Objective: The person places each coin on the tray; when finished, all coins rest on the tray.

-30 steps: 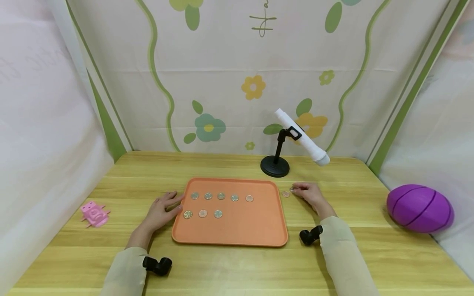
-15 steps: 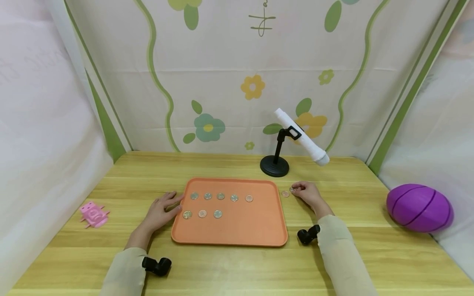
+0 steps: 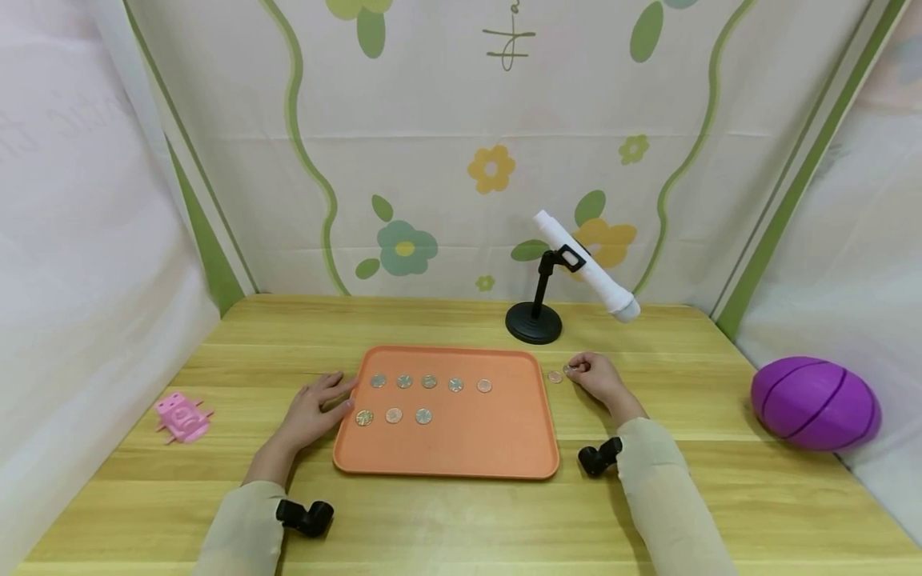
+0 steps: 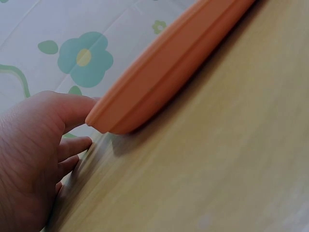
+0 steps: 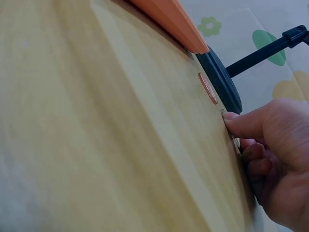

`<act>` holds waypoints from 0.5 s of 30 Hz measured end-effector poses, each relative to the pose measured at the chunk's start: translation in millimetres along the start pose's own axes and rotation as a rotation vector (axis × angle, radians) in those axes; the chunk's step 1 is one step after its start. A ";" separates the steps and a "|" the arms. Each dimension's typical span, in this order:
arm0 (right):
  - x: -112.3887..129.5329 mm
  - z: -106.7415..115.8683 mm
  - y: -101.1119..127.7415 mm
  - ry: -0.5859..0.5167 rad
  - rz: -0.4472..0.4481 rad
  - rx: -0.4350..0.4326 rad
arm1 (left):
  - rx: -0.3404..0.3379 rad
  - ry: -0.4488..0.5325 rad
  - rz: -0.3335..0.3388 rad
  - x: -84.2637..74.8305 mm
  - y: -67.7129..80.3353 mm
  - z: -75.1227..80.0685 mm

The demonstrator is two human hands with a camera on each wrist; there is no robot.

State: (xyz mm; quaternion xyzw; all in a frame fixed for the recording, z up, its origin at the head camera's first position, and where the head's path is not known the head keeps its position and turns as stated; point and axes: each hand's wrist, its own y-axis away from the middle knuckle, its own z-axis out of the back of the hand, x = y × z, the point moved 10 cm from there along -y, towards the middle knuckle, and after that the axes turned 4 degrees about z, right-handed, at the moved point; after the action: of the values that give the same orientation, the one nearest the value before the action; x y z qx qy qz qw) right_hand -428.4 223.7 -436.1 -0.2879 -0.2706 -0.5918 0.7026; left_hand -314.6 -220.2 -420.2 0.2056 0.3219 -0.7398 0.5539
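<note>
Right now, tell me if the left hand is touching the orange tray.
Touching. The left wrist view shows a finger of the left hand pressed against the orange tray at its rim corner, with no gap.

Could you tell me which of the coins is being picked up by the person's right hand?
The silver coin on the table right of the tray: the right hand pinches it. The copper coin beside it lies untouched.

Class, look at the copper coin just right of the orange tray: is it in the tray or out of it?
Out: the copper coin lies flat on the table, beyond the tray rim.
</note>
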 end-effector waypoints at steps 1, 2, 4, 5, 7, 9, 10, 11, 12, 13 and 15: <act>-0.1 0.5 0.3 0.004 0.004 -0.007 | 0.003 0.002 0.002 0.4 -0.1 -0.5; 0.1 1.0 0.7 0.005 0.007 -0.015 | 0.009 -0.001 0.005 1.0 -0.3 -1.3; 0.6 2.2 1.9 -0.003 0.014 -0.034 | 0.013 0.001 0.011 1.5 -0.4 -1.6; 1.3 3.0 2.5 -0.010 0.020 -0.047 | 0.011 0.002 0.014 1.8 -0.5 -1.4; 2.6 3.6 4.1 -0.038 0.034 -0.063 | 0.007 -0.001 0.010 0.6 -0.2 -0.7; 3.5 4.4 5.5 -0.073 0.046 -0.080 | 0.000 0.000 0.003 -0.6 0.1 0.2; 3.8 4.5 5.9 -0.088 0.053 -0.086 | -0.006 -0.003 -0.002 -1.0 0.3 1.0; 4.0 4.7 6.3 -0.098 0.058 -0.089 | -0.005 -0.005 -0.005 -1.6 0.5 1.1; 3.8 4.7 6.6 -0.106 0.061 -0.090 | -0.006 -0.008 -0.006 -1.9 0.6 1.3; 3.9 5.0 6.7 -0.107 0.067 -0.092 | -0.002 -0.011 -0.008 -2.2 0.5 1.1; 2.7 6.1 7.0 -0.109 0.065 -0.096 | 0.002 -0.007 0.000 -1.8 0.4 0.8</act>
State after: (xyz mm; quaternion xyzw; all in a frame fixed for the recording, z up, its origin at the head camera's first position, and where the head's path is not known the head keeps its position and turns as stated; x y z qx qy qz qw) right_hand -421.3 227.2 -430.6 -0.3618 -0.2702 -0.5645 0.6910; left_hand -313.7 -219.6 -418.5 0.2036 0.3190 -0.7408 0.5549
